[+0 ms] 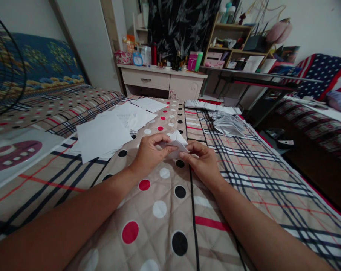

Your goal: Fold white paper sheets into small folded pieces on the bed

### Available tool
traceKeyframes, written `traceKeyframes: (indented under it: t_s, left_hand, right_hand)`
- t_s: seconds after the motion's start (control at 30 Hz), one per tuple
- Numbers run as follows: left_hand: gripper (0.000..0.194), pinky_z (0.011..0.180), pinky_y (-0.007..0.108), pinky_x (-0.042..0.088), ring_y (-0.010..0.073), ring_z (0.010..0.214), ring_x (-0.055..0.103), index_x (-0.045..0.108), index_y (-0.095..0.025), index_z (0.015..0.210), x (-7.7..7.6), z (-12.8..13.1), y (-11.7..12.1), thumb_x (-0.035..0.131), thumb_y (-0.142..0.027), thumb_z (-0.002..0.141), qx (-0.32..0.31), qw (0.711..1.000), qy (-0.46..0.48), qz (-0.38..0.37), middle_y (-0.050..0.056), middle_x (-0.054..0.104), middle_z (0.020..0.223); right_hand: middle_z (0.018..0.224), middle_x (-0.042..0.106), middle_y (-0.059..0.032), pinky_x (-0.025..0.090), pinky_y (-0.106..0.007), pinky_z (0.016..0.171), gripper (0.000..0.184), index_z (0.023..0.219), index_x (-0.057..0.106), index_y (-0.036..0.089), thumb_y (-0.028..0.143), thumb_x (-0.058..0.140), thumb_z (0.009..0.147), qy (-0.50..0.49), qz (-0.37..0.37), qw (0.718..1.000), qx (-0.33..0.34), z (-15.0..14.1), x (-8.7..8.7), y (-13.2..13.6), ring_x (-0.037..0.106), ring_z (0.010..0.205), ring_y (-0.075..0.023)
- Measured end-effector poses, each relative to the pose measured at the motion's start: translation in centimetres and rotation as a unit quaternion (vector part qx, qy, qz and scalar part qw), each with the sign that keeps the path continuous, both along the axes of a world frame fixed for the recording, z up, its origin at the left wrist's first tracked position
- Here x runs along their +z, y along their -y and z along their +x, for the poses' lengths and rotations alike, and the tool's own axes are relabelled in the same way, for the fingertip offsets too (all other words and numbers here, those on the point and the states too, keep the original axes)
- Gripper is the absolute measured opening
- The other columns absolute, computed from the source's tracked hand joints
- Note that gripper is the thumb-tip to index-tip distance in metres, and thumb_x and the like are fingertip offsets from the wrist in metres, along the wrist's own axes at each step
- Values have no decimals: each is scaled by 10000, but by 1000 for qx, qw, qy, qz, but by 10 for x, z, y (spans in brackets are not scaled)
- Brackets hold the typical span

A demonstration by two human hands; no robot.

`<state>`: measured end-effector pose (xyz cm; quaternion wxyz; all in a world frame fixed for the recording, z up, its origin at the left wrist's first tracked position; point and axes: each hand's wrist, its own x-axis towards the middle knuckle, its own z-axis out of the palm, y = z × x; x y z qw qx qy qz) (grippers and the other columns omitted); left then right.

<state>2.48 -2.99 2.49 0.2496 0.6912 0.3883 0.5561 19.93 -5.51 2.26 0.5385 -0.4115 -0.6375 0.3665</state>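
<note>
A small piece of folded white paper (177, 140) is held up between both hands, just above the patterned bedspread (161, 188). My left hand (153, 150) pinches its left side between thumb and fingers. On the right side, my right hand (202, 160) grips the lower corner the same way. The paper comes to a point at the top and shows a crease. To the left lie loose white sheets (102, 133), overlapping each other. Beyond my right hand sits a pile of folded paper pieces (228, 124), with a long row of folded papers (212, 107) behind it.
A white plastic bag (54, 150) with a purple print lies at the left, near a black fan guard (20, 75). Past the bed's far end stand a white dresser (147, 77) with bottles and a blue clock (137, 58), and a shelf desk (260, 75).
</note>
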Motion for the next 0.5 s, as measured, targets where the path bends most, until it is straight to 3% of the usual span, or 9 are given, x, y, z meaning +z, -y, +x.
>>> traceKeyframes:
  t_s: [0.13,0.23,0.4,0.5]
  left_hand:
    - [177,576,234,467,132,616,596,672,-158,702,-1,1,-1,782,-290,659,-15,998,29,-50,7,679,673]
    - [192,598,228,476,129,640,608,668,-157,718,-2,3,0,785,-300,665,-29,997,23,-61,9,681,697]
    - [488,704,242,528,153,772,674,598,-170,1037,-2,5,2,828,-300,627,-84,986,93,-114,27,706,849]
    - [504,697,237,530,144,743,678,587,-144,1094,0,5,3,800,-321,672,-135,970,111,-169,51,715,847]
  right_hand:
    - [908,669,-41,450,-296,714,144,711,651,207,321,705,779,-7,25,1000,1,-1,-2,0,589,810,-180]
    - [814,654,-19,451,-288,677,158,751,634,214,318,752,734,-54,3,998,-26,-1,-5,-1,570,725,-160]
    - [679,589,22,427,-265,583,218,735,600,215,290,797,682,-87,-26,995,-38,-3,-8,-2,529,612,-134]
    - [711,591,31,429,-259,573,241,770,571,227,250,794,680,-116,-32,993,-11,-6,-5,-1,539,617,-131]
